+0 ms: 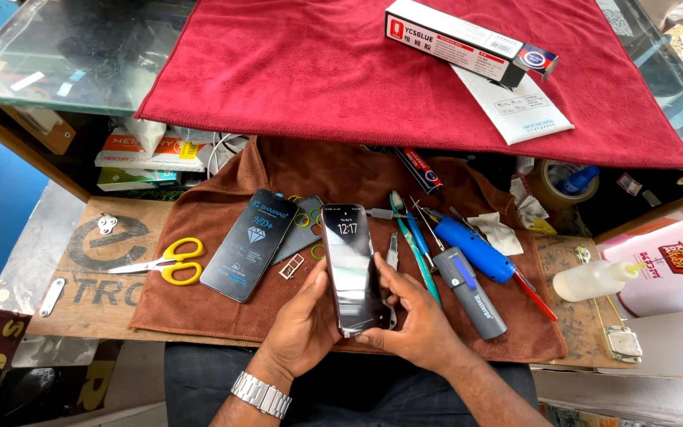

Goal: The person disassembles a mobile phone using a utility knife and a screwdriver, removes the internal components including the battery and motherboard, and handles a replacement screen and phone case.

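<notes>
A black smartphone (pixel 351 265) with a lit screen is held upright over the brown cloth (pixel 199 300). My left hand (pixel 302 328) cups its left edge and lower back. My right hand (pixel 411 316) grips its right edge, the thumb resting across the bottom of the screen. A silver watch (pixel 261 394) sits on my left wrist. Just left of the phone lie a small metal card tray (pixel 292 266) and a dark flat package with a diamond picture (pixel 250 243).
Yellow-handled scissors (pixel 169 262) lie at the cloth's left edge. Right of the phone are a teal brush, tweezers, a grey tool (pixel 472 292) and a blue tool (pixel 474 249). A clear squeeze bottle (pixel 594 279) stands farther right. A long glue box (pixel 468 43) sits on the red towel (pixel 294 71).
</notes>
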